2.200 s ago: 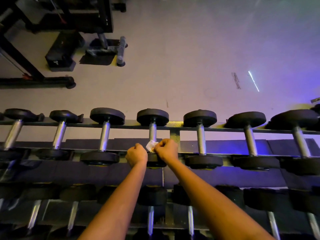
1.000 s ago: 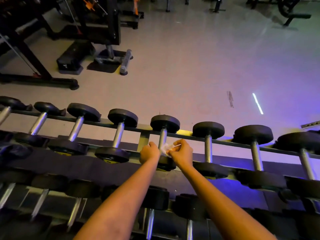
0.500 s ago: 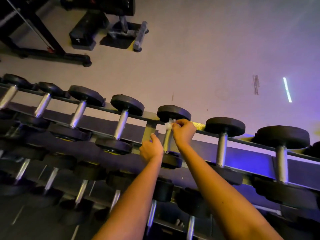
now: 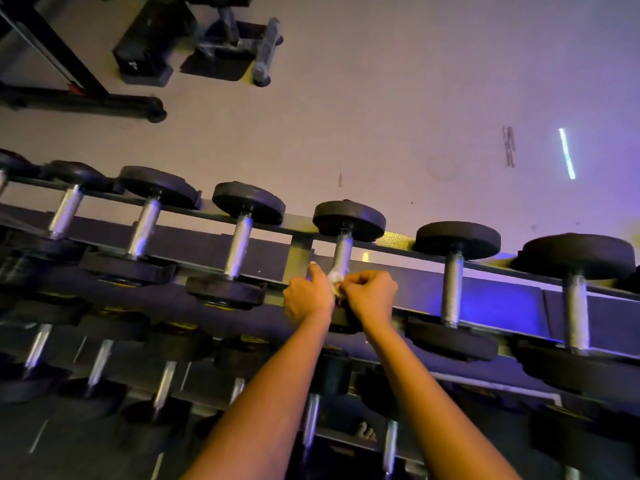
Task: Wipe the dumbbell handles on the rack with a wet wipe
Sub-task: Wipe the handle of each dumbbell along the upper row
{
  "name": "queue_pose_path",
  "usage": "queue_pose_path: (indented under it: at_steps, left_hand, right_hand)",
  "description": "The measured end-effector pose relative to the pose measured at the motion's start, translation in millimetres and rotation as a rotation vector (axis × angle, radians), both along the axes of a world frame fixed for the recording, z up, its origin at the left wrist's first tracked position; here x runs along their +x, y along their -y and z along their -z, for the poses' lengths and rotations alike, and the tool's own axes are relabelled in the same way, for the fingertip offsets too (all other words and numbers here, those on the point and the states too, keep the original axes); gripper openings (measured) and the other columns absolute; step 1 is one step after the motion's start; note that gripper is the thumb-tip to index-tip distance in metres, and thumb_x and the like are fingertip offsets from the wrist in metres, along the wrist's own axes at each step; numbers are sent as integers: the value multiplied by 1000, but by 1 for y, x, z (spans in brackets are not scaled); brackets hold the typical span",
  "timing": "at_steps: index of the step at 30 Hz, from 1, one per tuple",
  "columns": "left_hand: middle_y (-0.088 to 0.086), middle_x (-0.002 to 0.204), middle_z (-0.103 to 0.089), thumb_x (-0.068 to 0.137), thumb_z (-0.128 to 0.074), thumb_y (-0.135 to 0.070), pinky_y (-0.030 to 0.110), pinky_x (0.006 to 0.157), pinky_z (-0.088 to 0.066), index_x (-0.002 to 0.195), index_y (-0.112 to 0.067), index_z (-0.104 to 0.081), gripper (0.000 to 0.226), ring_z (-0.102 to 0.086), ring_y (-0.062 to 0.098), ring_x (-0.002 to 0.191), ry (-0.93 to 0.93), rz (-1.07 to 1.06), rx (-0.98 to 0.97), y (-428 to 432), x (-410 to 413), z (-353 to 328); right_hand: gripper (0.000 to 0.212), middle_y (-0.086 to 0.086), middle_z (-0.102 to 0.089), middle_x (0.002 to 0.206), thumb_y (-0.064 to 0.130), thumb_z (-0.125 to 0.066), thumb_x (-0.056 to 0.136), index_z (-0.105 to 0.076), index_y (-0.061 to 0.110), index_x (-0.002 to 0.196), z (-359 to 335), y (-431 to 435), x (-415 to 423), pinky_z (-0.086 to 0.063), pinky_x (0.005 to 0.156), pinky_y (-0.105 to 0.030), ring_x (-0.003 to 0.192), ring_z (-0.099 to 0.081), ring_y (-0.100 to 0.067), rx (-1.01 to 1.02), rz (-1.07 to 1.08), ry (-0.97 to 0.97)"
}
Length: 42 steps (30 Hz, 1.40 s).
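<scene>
Pinching the wet wipe (image 4: 334, 279) with left hand (image 4: 306, 299) and right hand (image 4: 369, 296), both curled, at the near end of the dumbbell handle (image 4: 343, 251), mid rack (image 4: 512, 296). Lying long-ways straight away, toward the far edge.

knurled metal handle (image 4: 343, 252), matt rubber heads (image 4: 349, 219), soft white wipe (image 4: 335, 279)

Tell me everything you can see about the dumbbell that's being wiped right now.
The dumbbell lies across the top tier of the rack, pointing away from the person. It has a round black far head, rubber by the look, and a silver knurled metal handle. Its near head is mostly hidden behind the hands. A white wipe sits against the handle's near end, held between the left hand and the right hand.
</scene>
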State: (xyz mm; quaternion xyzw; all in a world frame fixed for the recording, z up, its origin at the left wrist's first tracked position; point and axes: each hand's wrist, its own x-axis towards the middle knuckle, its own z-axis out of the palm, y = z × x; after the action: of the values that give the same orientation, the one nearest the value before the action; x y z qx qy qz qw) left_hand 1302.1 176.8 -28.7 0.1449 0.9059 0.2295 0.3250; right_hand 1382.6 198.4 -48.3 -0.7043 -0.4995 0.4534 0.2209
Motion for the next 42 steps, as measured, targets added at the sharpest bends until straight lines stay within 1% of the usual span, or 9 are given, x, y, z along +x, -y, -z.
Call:
queue_pose_path:
  at_steps: [6,9,12,16,19,23,29,37,42]
  left_hand:
    - [16,110,-65,97,-35,-53,31,65,-33,107,-5,-69,59,-55,27,86,7,18,-16,1,-1,2]
    - [15,109,-65,97,-35,-52,32,65,-33,105,-6,-69,58,-50,25,81,8,35,-26,-1,-1,1]
    - [15,107,-65,98,-35,-52,30,62,-32,103,-6,-68,56,-45,21,77,17,55,-36,-1,-2,-1]
    - [16,109,-64,98,-35,-50,27,49,-24,106,-6,-66,54,-42,20,76,30,80,-52,-1,-2,-6]
    - [16,111,-64,98,-34,-52,31,60,-31,108,-7,-67,56,-47,24,81,35,80,-61,-2,-3,-5]
    - [14,109,-65,97,-34,-54,33,63,-33,105,-10,-68,56,-50,25,83,39,73,-63,-3,-3,-2]
    - [12,107,-65,97,-34,-53,32,64,-33,105,-13,-68,53,-52,25,84,36,72,-38,-2,-3,-4]
    - [13,107,-65,97,-34,-52,32,63,-33,101,-13,-69,52,-51,26,83,42,97,-25,-1,-2,-4]
    - [14,108,-66,97,-34,-51,32,68,-35,100,-12,-69,52,-57,32,92,46,92,-6,1,-3,-6]
  right_hand:
    - [9,6,-64,66,7,-69,80,-77,11,79,-7,-52,-20,-57,76,-36,67,-62,-12,179,186,-63]
    - [10,1,-66,67,3,-68,78,-76,9,76,-9,-49,-16,-55,71,-32,71,-64,-18,157,84,-14]
    - [9,-11,-70,70,1,-69,76,-74,5,69,-7,-20,-6,-55,72,-37,72,-66,-22,81,-68,61]
    - [8,-6,-73,74,3,-72,75,-75,9,72,-7,7,10,-56,77,-34,70,-64,-14,-42,-167,47]
    - [15,1,-71,72,7,-78,75,-72,19,66,-6,-10,19,-58,81,-41,74,-67,-15,-120,-16,-52]
    - [8,4,-69,73,12,-78,76,-72,18,75,-1,-45,24,-57,83,-43,71,-64,-11,1,187,-65]
    - [8,-2,-71,83,9,-71,83,-74,12,90,6,-52,1,-56,87,-43,82,-67,-16,14,63,-122]
    - [14,-10,-73,77,-3,-69,75,-72,10,72,9,-11,22,-57,78,-48,82,-70,-26,-152,-215,10]
    - [11,-4,-71,76,3,-71,79,-71,14,76,4,-7,24,-57,80,-46,76,-67,-20,-73,2,-50]
